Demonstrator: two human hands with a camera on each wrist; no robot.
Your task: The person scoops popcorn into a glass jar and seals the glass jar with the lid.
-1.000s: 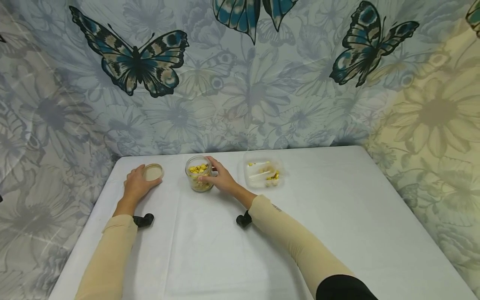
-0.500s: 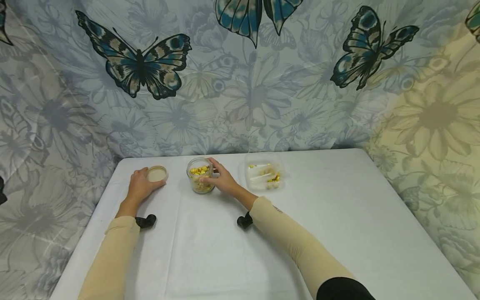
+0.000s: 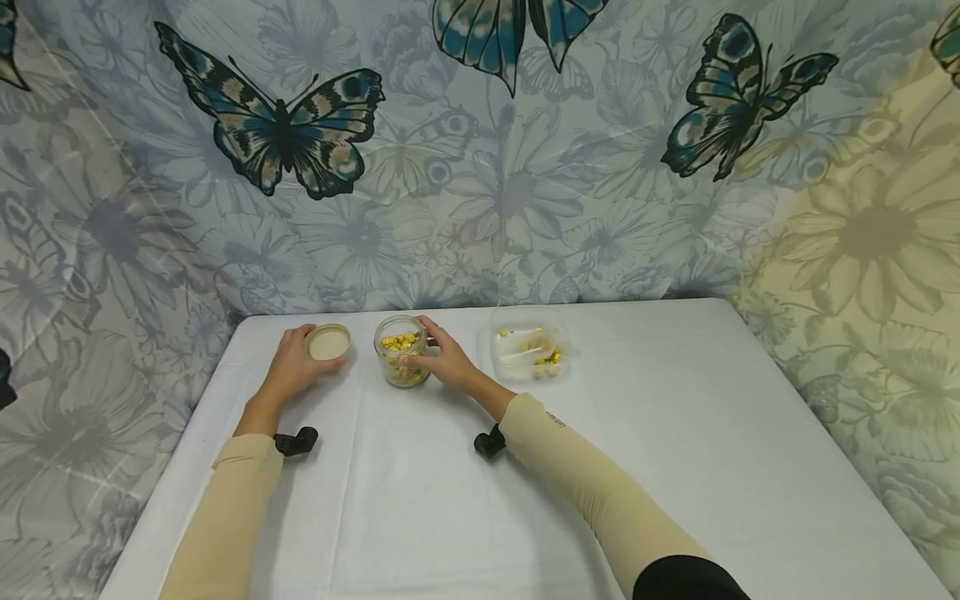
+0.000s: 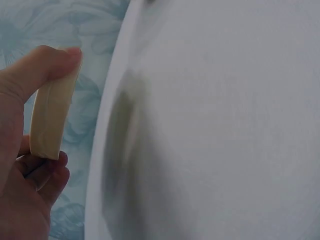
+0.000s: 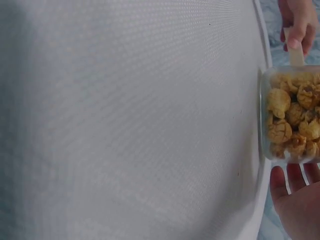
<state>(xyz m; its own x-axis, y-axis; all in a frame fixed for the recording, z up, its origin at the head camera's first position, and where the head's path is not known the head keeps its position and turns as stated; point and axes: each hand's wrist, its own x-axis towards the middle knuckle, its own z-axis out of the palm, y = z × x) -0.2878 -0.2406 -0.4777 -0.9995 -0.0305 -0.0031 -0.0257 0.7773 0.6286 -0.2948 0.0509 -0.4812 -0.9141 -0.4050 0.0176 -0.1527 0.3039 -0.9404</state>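
Note:
My left hand [image 3: 295, 362] holds a round cream-coloured lid [image 3: 328, 342] by its edge, just left of the jar. In the left wrist view the lid [image 4: 52, 115] appears edge-on, thumb at one side and fingers at the other, with its shadow on the white cloth. An uncovered glass jar [image 3: 388, 371] stands upright on the table. Yellow-brown popcorn [image 3: 400, 342] fills much of it, and single pieces of popcorn [image 5: 279, 131] show through the glass in the right wrist view. My right hand [image 3: 450, 358] grips the jar's right side, thumb in front and fingers behind.
Right of the jar sits a clear plastic container [image 3: 510, 357] with a few popcorn pieces [image 3: 549, 358] inside. All stand toward the far edge of a table [image 3: 420, 500] covered in white cloth. A butterfly-patterned fabric wall [image 3: 510, 200] rises behind it.
The left hand has moved right with the lid, bringing it nearer the jar and tilting it. The right hand keeps its hold on the jar. The head view has shifted slightly.

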